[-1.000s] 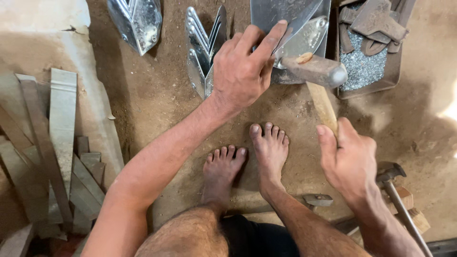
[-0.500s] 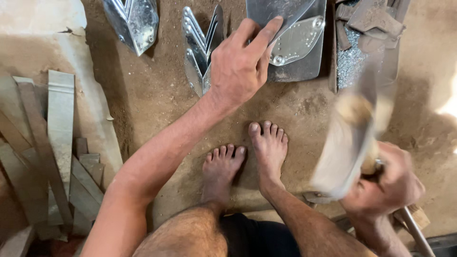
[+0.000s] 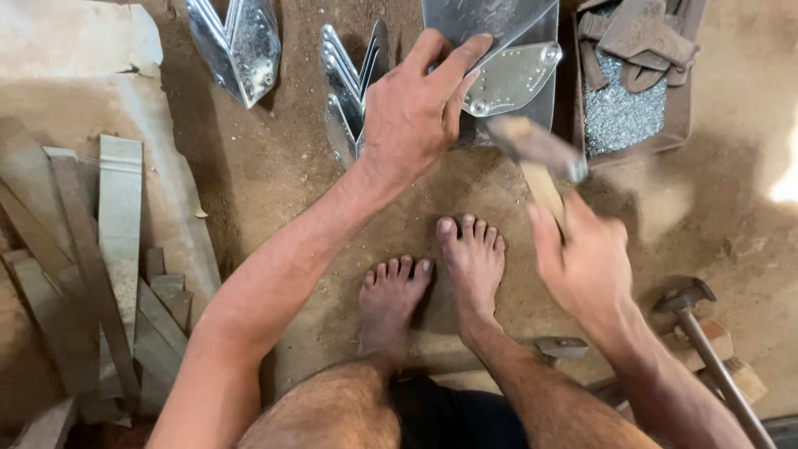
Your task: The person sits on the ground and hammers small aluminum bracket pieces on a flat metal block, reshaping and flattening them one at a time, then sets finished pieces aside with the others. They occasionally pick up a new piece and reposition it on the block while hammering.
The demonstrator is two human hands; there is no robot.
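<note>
- While the left hand (image 3: 416,112) presses flat on the shiny metal plate (image 3: 511,79) w/ fingers spread, plate lies on the dirt floor (image 3: 274,183) ahead of the bare feet.
- Right hand (image 3: 582,262) clenched round a hammer (image 3: 536,150) (blurred), head just beside plate's near edge.
- Tray (image 3: 636,116) of small metal bits at right; second hammer (image 3: 702,337) near rt forearm.

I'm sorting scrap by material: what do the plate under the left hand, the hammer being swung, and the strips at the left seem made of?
The plate under the left hand looks like bright sheet metal, shiny and riveted. The hammer in the right hand appears to have a pale wooden handle and a dull metal head, though blurred. The strips look like dull grey, dusty flat metal, perhaps steel.
</note>
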